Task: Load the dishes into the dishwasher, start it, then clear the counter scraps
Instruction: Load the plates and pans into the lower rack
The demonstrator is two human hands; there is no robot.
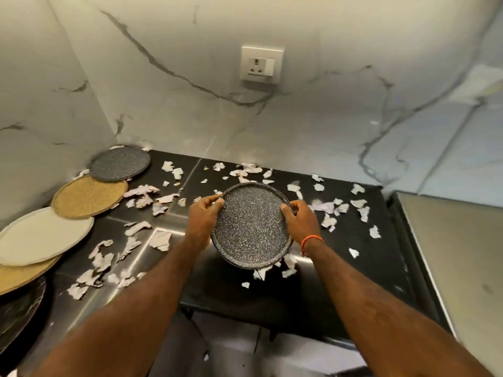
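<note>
I hold a dark speckled plate (251, 227) tilted above the black counter (381, 257), in the middle of the view. My left hand (202, 216) grips its left rim and my right hand (300, 217) grips its right rim. Along the counter's left side lie more plates in an overlapping row: a dark speckled one (119, 163) in the back corner, a tan one (88, 195), a white one (40, 235), another tan one (19, 276) and a dark one (16, 314) at the frame's edge. Torn paper scraps (141, 193) are scattered all over the counter.
A marble wall with a socket (261, 64) rises behind the counter and on the left. A grey steel surface (457, 254) adjoins the counter on the right. Below the counter's front edge there is a pale floor or open space (245, 346).
</note>
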